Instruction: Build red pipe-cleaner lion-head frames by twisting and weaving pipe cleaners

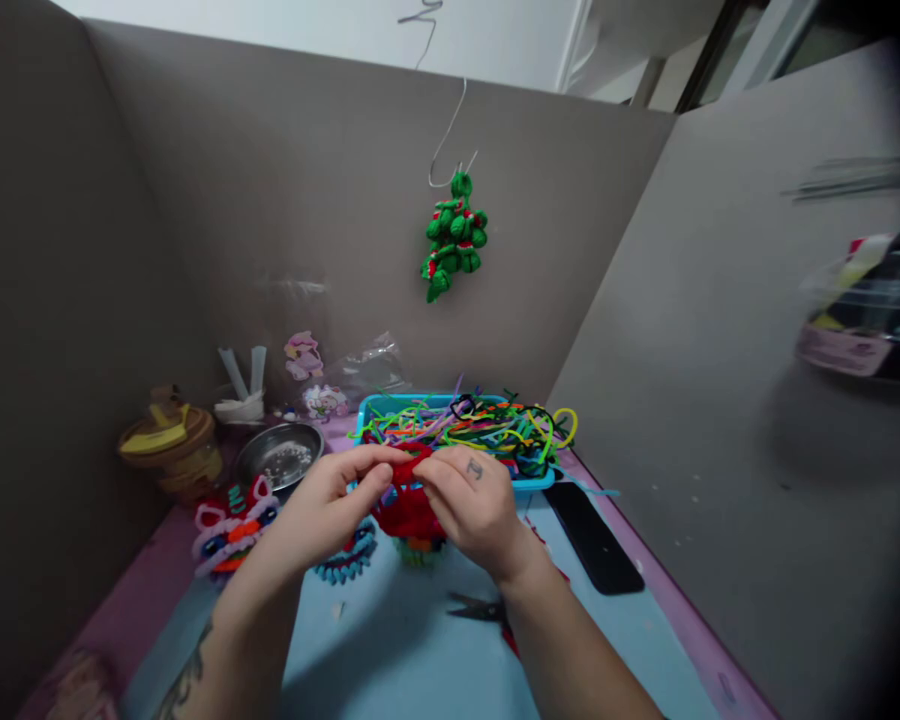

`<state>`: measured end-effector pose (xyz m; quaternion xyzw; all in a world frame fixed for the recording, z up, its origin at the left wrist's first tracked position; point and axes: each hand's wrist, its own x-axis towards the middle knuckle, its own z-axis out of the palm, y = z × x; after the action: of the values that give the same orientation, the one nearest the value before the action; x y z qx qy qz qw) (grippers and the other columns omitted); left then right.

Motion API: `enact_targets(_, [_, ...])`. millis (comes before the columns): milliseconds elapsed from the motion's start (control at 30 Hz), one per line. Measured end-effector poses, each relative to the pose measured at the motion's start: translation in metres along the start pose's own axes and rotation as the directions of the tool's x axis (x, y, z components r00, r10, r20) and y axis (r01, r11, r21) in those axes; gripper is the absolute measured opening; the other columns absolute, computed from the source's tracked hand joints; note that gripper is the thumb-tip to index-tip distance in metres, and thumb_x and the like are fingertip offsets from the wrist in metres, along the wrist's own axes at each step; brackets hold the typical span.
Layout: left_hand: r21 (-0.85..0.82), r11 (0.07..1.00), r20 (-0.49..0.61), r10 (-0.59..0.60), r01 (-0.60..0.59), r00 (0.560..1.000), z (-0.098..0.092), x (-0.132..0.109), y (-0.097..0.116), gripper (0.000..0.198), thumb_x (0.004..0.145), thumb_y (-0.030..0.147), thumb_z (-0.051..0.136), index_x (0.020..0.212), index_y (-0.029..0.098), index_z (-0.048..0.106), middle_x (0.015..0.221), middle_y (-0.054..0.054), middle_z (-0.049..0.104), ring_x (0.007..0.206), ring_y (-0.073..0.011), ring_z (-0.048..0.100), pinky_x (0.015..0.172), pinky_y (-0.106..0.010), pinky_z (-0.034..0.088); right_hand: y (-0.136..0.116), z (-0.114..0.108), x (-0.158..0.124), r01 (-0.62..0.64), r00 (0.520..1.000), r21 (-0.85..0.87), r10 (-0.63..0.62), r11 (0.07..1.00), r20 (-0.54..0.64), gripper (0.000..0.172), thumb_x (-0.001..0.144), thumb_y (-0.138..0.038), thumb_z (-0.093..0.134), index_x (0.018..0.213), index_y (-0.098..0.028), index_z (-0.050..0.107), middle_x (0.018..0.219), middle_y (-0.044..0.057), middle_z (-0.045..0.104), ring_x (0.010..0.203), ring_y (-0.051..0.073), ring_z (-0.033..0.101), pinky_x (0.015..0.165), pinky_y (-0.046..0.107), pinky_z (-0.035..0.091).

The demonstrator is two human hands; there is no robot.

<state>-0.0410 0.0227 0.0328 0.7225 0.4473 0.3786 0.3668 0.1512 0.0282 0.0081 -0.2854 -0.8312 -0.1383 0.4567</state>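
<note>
We see a red pipe-cleaner piece (405, 508) just above the desk (390, 650), its top edge pinched between the fingertips of the left hand (330, 510) and the right hand (471, 502). Just behind it stands a blue tray (390, 401) of coloured pipe cleaners (487, 425). Scissors (480, 608) lie near the right wrist.

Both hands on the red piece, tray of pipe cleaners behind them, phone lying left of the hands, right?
No. The head view shows the phone right of the hands, not left. The left hand and right hand do hold the red piece, with the tray behind them.
</note>
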Motion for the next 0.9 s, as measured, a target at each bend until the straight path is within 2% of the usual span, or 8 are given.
enact_targets(167, [0.063,0.998,-0.028,0.015,-0.014,0.999,0.0027,-0.0017,0.0053,0.024,0.077,0.026,0.064,0.097,0.017,0.071,0.093,-0.006,0.075,0.085,-0.019,0.068,0.077,-0.028,0.054,0.0012,-0.001,0.0013,0.028,1.0,0.001,-0.028,1.0,-0.001,0.017,0.089,-0.011,0.047,0.089,-0.017,0.063,0.08,0.005,0.066,0.072,0.015,0.055,0.065,0.028,0.043])
enact_targets(267, [0.103,0.995,-0.02,0.021,-0.019,1.0,0.004,-0.0017,0.0061,0.022,0.078,0.025,0.061,0.095,0.017,0.071,0.088,-0.005,0.075,0.078,-0.0176,0.069,0.071,-0.027,0.054,0.0033,-0.0012,0.0015,0.064,0.998,0.004,-0.064,0.998,0.002,0.018,0.089,-0.011,0.046,0.088,-0.017,0.063,0.081,0.005,0.066,0.072,0.016,0.052,0.065,0.029,0.041])
enact_targets(400, [0.178,0.98,-0.022,0.099,-0.094,0.995,0.0048,-0.0015,0.0056,0.02,0.08,0.026,0.061,0.092,0.018,0.074,0.088,-0.005,0.076,0.077,-0.0175,0.069,0.074,-0.028,0.054,0.0054,0.0004,0.0008,0.077,0.997,-0.004,-0.077,0.997,0.0,0.02,0.088,-0.011,0.046,0.089,-0.018,0.064,0.083,0.006,0.066,0.075,0.017,0.05,0.066,0.03,0.042])
enact_targets(600, [0.216,0.969,-0.075,0.137,-0.118,0.988,0.0054,-0.0018,0.0024,0.021,0.081,0.028,0.061,0.093,0.018,0.075,0.087,-0.006,0.077,0.074,-0.0188,0.069,0.074,-0.03,0.055,0.0054,0.0048,-0.0004,-0.039,0.999,0.025,0.039,0.999,0.02,0.018,0.085,-0.01,0.05,0.089,-0.018,0.066,0.087,0.007,0.065,0.079,0.018,0.053,0.071,0.032,0.046])
enact_targets(733, [0.199,0.977,-0.12,0.101,-0.076,0.988,0.0039,-0.0018,0.0005,0.02,0.08,0.029,0.063,0.091,0.02,0.076,0.087,-0.005,0.077,0.074,-0.0195,0.069,0.073,-0.03,0.055,0.0084,0.0043,-0.0003,-0.105,0.995,0.124,0.104,0.987,0.012,0.018,0.088,-0.013,0.051,0.097,-0.02,0.064,0.09,0.007,0.066,0.085,0.019,0.057,0.077,0.035,0.047])
enact_targets(900, [0.083,0.996,-0.144,0.028,-0.016,0.989,0.0013,0.0001,0.0012,0.019,0.077,0.03,0.066,0.086,0.018,0.076,0.081,-0.005,0.076,0.072,-0.0191,0.068,0.069,-0.029,0.054,0.0097,0.0007,0.0018,-0.177,0.984,0.196,0.177,0.964,0.019,0.021,0.088,-0.017,0.056,0.106,-0.022,0.064,0.097,0.006,0.066,0.095,0.02,0.057,0.086,0.039,0.046])
